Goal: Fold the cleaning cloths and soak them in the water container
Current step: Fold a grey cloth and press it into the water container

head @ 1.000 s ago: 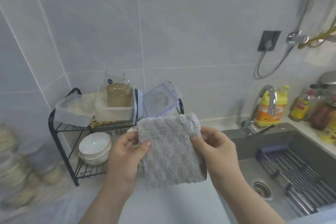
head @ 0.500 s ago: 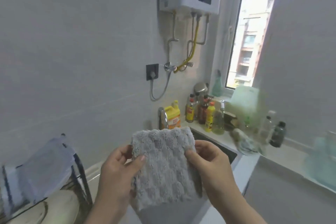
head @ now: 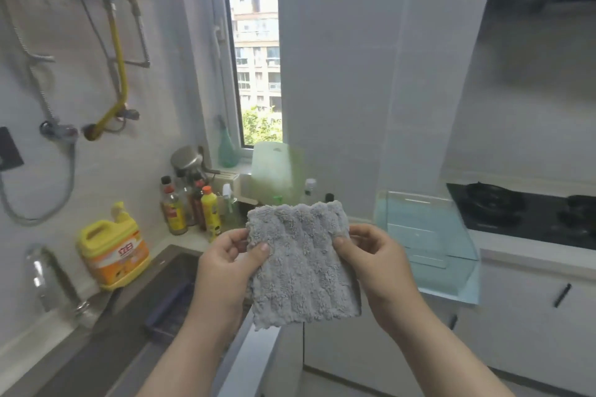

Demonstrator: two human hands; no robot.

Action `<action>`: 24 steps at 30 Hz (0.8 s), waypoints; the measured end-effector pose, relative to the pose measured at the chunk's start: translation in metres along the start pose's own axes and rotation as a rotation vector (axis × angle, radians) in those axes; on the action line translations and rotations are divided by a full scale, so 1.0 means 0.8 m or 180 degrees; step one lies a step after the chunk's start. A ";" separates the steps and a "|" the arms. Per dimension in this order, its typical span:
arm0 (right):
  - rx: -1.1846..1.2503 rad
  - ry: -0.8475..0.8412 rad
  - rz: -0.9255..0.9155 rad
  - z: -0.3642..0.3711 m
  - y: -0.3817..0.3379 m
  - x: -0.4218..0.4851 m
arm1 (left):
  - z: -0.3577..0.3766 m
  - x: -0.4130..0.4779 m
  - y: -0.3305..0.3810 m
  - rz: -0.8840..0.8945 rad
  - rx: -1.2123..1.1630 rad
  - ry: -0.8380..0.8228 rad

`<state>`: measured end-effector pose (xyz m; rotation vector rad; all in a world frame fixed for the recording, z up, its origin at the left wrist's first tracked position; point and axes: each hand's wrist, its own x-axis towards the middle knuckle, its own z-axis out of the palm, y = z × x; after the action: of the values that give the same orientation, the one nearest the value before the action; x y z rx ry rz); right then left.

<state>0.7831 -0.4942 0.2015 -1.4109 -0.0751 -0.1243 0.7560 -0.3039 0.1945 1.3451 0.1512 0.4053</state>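
The folded grey cleaning cloth (head: 301, 263) hangs in the air in front of the person, above the counter edge between the sink (head: 135, 309) and the water container (head: 429, 235). The left hand (head: 230, 263) pinches its upper left edge, thumb on the front face, and the right hand (head: 375, 256) pinches its upper right edge in the same way. The clear glass water container stands on the counter just right of the cloth, beside the black gas hob (head: 529, 213). A yellow detergent jug (head: 113, 250) and several bottles (head: 190, 208) stand behind the sink.
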 end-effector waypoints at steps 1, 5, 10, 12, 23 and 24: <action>-0.0008 0.0077 0.0002 -0.022 -0.003 0.017 | 0.028 0.012 -0.008 -0.0050 -0.0019 -0.0095; -0.0158 0.0489 -0.0022 -0.107 -0.009 0.069 | 0.130 0.053 -0.040 -0.0235 -0.0043 -0.0462; -0.0309 0.1138 0.0026 -0.195 -0.008 0.125 | 0.245 0.095 -0.075 -0.0421 0.0038 -0.0778; -0.0356 0.1283 0.0043 -0.222 -0.006 0.153 | 0.286 0.116 -0.094 -0.0465 0.0032 -0.0921; -0.0758 0.1862 0.0495 -0.308 0.039 0.340 | 0.443 0.284 -0.206 -0.0865 0.0547 -0.1369; -0.0807 0.1884 0.0577 -0.318 0.047 0.354 | 0.457 0.292 -0.214 -0.0874 0.0632 -0.1378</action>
<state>1.0629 -0.7514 0.1601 -1.5732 0.5736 -0.4063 1.1277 -0.5808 0.1411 1.5517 0.0139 -0.1392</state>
